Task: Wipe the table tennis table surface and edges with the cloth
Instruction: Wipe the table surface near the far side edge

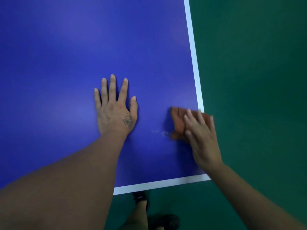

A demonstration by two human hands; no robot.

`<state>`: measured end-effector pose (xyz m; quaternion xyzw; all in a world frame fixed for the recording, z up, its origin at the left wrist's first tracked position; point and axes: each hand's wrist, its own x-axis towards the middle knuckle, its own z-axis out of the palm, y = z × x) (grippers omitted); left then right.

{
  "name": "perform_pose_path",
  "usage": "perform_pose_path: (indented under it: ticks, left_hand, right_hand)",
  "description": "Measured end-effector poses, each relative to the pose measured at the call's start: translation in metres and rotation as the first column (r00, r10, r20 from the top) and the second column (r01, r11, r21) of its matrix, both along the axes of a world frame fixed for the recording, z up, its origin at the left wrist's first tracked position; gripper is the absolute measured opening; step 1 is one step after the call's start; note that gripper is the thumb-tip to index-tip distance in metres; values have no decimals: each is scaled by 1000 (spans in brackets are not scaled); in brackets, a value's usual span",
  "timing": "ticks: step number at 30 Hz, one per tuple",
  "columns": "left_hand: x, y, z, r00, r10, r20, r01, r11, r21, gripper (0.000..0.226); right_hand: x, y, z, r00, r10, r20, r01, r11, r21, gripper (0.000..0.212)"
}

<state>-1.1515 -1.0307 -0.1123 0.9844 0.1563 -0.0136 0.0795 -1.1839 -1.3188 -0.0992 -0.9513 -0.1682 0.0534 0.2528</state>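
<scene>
The right hand (201,136) lies flat on a folded orange-brown cloth (178,121), fingers straight and slightly spread, pressing the cloth onto the blue table (83,47). The hand is motion-blurred, so the exact position of the thumb cannot be told. The cloth extends forward and to the left from under the fingers. Its far right corner reaches the white side line (193,47), which runs along the table edge just right of the fingertips. A small pale smear (163,133) sits on the surface immediately left of the cloth's near corner.

The left hand (116,110) rests palm-down on the table, well to the left of the cloth, fingers spread and straight, holding nothing. The white end line (157,184) runs behind the right wrist. Below the table edge, green floor (257,80) and a dark shoe (141,199) are visible.
</scene>
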Motion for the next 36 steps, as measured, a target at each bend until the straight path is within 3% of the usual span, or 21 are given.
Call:
perform_pose_path:
  ticks: [3, 7, 9, 14, 18, 24, 28, 30, 33, 36]
  left_hand:
    - [-1, 0, 0, 1000, -3, 17, 3, 1000, -1, 69]
    - [-2, 0, 2, 999, -2, 43, 3, 1000, -18, 67]
    - [-2, 0, 2, 999, -7, 49, 8, 1000, -12, 66]
    - [-4, 0, -1, 996, -24, 83, 24, 1000, 6, 66]
    - [-7, 0, 3, 994, -55, 91, 58, 998, -32, 63]
    - [-51, 2, 16, 980, 46, 192, -37, 998, -49, 63]
    - [-130, -9, 15, 988, 41, 149, -31, 997, -72, 62]
    - [-156, -15, 12, 994, 67, 85, -62, 996, -68, 64]
    - [-164, -22, 8, 996, 87, -4, -87, 996, -14, 71]
    - [-162, -24, 1, 995, 100, -16, -99, 995, 19, 74]
  right_hand:
    - [71, 34, 8, 998, 4, 56, -5, 1000, 28, 46]
    - [140, 62, -4, 978, 199, 58, -183, 960, -211, 48]
    - [155, 62, -11, 975, 212, 64, -187, 943, -276, 55]
    - [114, 69, -25, 977, 136, 163, -75, 940, -333, 66]
    - [40, 71, -22, 963, 208, 172, -134, 922, -363, 70]
    - [-75, 49, -27, 920, 371, 130, -311, 889, -336, 75]
    - [-112, 40, -20, 889, 448, 97, -397, 858, -326, 62]
    - [-117, 40, -12, 883, 462, 77, -434, 869, -236, 58]
    - [-88, 34, 5, 910, 404, 90, -402, 915, -44, 55]
    - [-19, 19, 19, 964, 218, 153, -225, 974, 25, 52]
